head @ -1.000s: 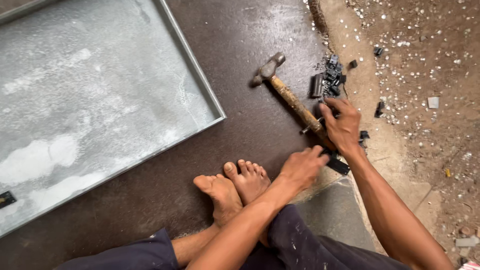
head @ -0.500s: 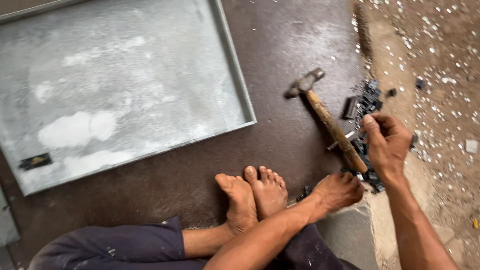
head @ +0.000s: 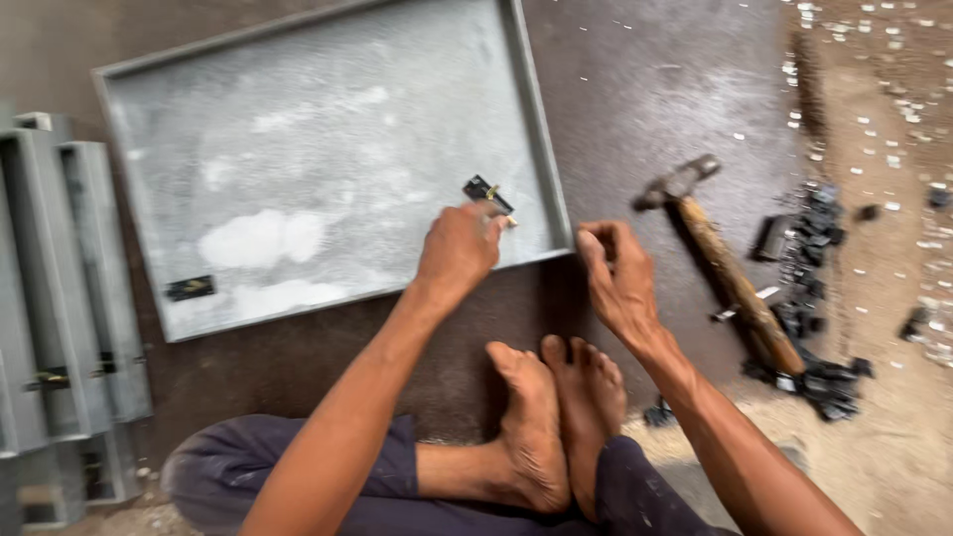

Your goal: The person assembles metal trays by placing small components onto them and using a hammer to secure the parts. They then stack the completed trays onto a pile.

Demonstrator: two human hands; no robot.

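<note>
A shallow grey metal tray [head: 328,129] lies on the dark floor in front of me. My left hand [head: 459,248] is over its near right corner, fingers closed on a small black hinge [head: 487,192] with a brass-coloured pin. My right hand [head: 613,278] hovers just off the tray's right corner with fingers curled; blur hides whether anything is in it. A second black hinge [head: 191,288] rests on the tray near its left front edge. A wooden-handled hammer [head: 725,263] lies on the floor to the right of my right hand.
A pile of small black hinges [head: 809,298] lies beside the hammer, partly on sandy ground [head: 884,149] strewn with white chips. Grey metal channel pieces [head: 60,298] are stacked at the left. My bare feet [head: 556,417] are crossed below the hands.
My right hand has left the hammer handle and moved left to the tray's corner. My left hand has moved from beside my feet to the tray, with a hinge in it. The view has shifted left.
</note>
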